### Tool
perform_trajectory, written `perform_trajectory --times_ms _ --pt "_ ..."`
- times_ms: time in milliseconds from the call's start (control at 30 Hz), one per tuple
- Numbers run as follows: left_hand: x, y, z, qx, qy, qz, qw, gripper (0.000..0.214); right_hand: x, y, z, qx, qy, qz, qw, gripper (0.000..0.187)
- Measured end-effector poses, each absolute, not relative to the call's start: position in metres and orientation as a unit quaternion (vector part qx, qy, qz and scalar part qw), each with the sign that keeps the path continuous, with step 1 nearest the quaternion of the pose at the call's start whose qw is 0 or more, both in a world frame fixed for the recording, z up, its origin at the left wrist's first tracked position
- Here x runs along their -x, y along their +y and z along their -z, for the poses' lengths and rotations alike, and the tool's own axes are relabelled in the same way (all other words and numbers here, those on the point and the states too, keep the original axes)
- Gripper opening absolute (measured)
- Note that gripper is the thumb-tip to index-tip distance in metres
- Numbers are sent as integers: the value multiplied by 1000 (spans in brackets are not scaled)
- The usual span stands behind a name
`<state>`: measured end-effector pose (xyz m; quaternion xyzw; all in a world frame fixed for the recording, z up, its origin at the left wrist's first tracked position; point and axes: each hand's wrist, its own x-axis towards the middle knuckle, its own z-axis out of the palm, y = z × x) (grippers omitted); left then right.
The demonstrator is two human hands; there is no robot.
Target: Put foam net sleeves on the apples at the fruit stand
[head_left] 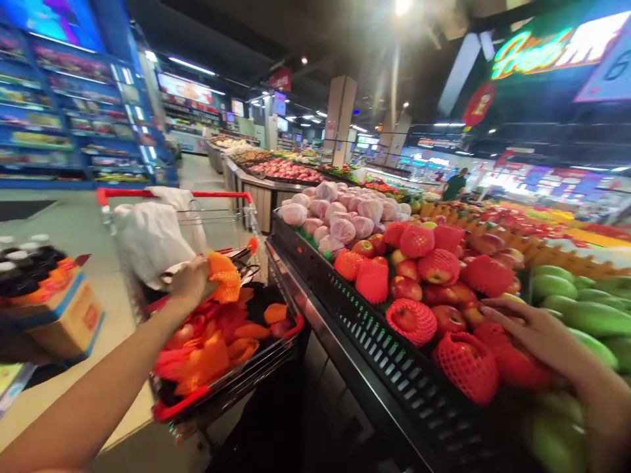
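My left hand is closed on an orange foam net above the shopping cart. Beneath it in the cart lies a heap of red and orange foam nets. On the right, my right hand reaches over the apples with its fingers stretched out, resting on or just above them. Some red apples are bare. Others sit in red foam nets, such as a netted apple beside my right hand. Whether my right fingertips touch an apple, I cannot tell.
A black slatted crate edge borders the apples. Wrapped pinkish fruit lies behind them, green mangoes to the right. A white bag hangs in the cart. A box of bottles stands at left; a person is far off.
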<state>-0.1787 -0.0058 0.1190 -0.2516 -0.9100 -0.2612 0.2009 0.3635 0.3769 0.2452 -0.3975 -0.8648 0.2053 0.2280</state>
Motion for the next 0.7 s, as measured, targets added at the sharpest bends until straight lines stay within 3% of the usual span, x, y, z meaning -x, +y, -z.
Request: perform_trajectory --times_ms 100,233,367,533,700 --pt "131 42 -167 373 -818 288 331 31 -360 371 -244 397 -854 -228 249 55" --pt "53 128 -228 495 -607 470 407 40 -361 374 -237 370 -860 -214 280 46" --pt "-30 237 -282 606 -476 510 382 34 -362 373 -233 362 -856 -232 288 42" --pt "-121 361 -336 652 -579 411 265 65 -361 368 -235 352 -865 -213 286 40" --pt "-176 434 -342 652 -638 368 180 60 -361 367 -236 351 -865 -205 295 30"
